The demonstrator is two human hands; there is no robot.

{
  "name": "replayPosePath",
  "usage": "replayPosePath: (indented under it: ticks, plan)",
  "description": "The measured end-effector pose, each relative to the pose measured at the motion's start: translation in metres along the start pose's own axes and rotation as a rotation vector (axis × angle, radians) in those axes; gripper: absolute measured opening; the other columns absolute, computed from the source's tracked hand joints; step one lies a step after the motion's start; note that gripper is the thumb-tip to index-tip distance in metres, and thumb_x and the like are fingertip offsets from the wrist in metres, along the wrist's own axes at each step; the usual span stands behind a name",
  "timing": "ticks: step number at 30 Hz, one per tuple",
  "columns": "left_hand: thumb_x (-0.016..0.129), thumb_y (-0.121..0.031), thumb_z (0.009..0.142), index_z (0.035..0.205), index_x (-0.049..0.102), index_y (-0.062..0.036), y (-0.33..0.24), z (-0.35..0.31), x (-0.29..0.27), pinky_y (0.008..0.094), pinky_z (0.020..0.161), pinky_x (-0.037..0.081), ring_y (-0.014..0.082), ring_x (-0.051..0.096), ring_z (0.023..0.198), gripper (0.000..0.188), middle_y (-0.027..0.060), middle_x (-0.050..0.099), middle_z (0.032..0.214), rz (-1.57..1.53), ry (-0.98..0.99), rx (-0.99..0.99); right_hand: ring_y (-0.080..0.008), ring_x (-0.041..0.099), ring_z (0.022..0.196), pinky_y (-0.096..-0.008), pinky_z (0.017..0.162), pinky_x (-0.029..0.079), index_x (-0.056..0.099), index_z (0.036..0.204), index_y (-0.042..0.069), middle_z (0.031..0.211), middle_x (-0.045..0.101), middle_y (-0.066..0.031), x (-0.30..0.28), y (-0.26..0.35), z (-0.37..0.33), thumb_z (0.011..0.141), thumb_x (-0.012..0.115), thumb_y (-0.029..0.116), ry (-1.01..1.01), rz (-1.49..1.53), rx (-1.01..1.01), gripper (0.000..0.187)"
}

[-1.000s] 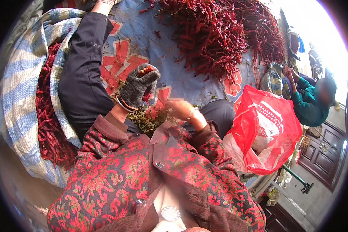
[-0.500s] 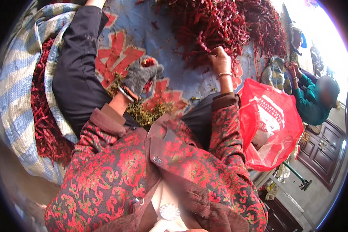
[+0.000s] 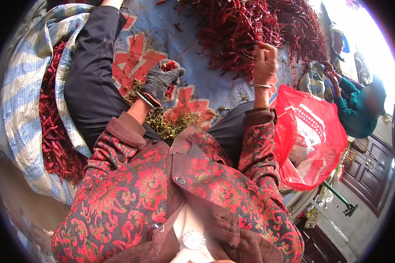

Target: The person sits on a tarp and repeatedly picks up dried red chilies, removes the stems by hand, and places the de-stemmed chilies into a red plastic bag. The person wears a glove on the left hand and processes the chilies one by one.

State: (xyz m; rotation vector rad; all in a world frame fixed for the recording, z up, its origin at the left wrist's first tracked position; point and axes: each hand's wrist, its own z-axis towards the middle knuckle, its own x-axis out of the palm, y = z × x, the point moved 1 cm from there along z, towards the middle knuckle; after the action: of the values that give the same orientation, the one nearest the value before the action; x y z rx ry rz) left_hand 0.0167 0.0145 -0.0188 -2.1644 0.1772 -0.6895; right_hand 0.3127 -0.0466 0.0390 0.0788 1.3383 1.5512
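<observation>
My left hand (image 3: 161, 81), in a grey knit glove, is closed round a bunch of dried red chillies (image 3: 168, 65); some stick out above the fingers and below the palm. At the near edge of a large heap of dried red chillies (image 3: 237, 33), my bare right hand (image 3: 265, 65) has its fingers bent together on a chilli (image 3: 260, 37) that points away from me. A bracelet circles that wrist. Greenish-brown stems (image 3: 164, 125) lie in a small pile between my legs, just below the left hand.
On the left stands a blue-and-white striped woven sack (image 3: 26, 105) holding red chillies. A red plastic bag (image 3: 289, 144) is beside my right arm. A blue sheet with red shapes (image 3: 193, 57) covers the ground. Another person in green (image 3: 353, 105) sits at the far right.
My right hand has moved right, along the near edge of the heap, and its fingers now point farther away. The left hand keeps its bunch of chillies and has barely shifted.
</observation>
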Motion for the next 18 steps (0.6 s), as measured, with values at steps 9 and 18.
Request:
replayPosePath:
  ticks: [9,18]
  plan:
    - [0.072,-0.008,0.078,0.097,0.06,-0.0072,0.031,0.014,-0.006,0.0226,0.062,0.048,0.0089,0.056,0.067,0.022,-0.0029,0.061,0.08,-0.048,0.086,-0.07,-0.0309,0.062,0.062,-0.0393,0.052,0.048,0.048,0.097,0.009,0.065,0.058,-0.012,0.073,0.064,-0.139,0.082,0.063,0.013,0.628,-0.197,-0.268,0.021]
    - [0.072,-0.011,0.077,0.079,0.057,-0.006,-0.006,-0.021,0.027,0.0348,0.061,0.045,0.023,0.056,0.067,0.016,0.0067,0.056,0.071,0.781,0.21,0.901,-0.0403,0.062,0.072,-0.0497,0.064,0.048,0.041,0.104,0.007,0.075,0.064,-0.0201,0.072,0.018,-0.149,0.078,0.068,0.022,0.793,-0.571,0.195,0.041]
